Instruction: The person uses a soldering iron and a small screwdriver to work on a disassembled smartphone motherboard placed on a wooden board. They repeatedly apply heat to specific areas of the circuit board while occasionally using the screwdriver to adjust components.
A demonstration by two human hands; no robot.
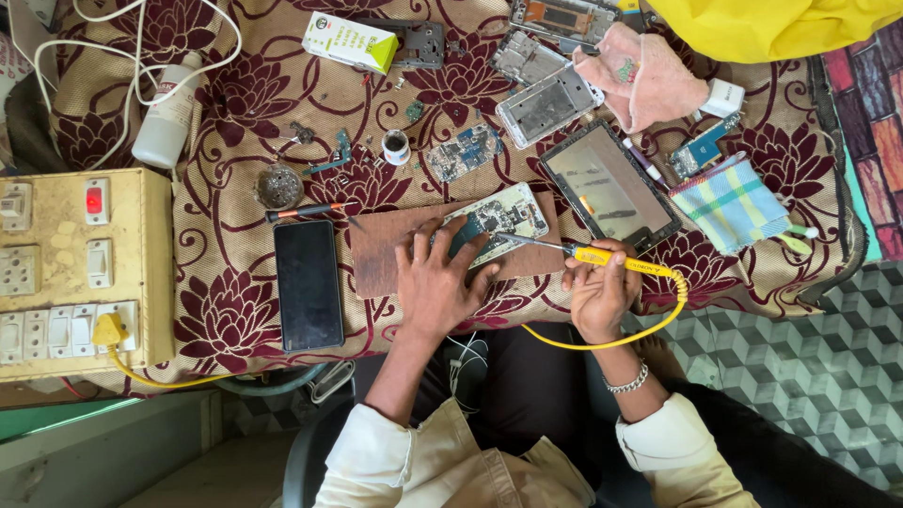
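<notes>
On a brown board (pixel 395 254) at the middle of the patterned cloth (pixel 235 310) lies an opened phone (pixel 499 218), its circuit side up. Left hand (pixel 435 282) rests flat over the phone's lower end, fingers spread and pressing it to the board. Right hand (pixel 598 292) has its fingers closed round the yellow handle of a soldering iron (pixel 574 252), whose thin tip reaches across to the phone's right edge. A yellow cord (pixel 649 325) loops from the handle down past the wrist.

Just left of the board lies a black phone (pixel 308 284), screen dark, and above it a red-and-black screwdriver (pixel 306 213). Right of the board sits a tablet frame (pixel 609 186), close beside the iron's handle. Farther back are a loose circuit board (pixel 463 152), a small pot (pixel 396 145), a round tin (pixel 279 186), a white bottle (pixel 169 113), a white-and-green box (pixel 350 42) and a pink cloth (pixel 644 80). A switchboard (pixel 75 273) stands at the far left with a yellow plug (pixel 110 331) in it.
</notes>
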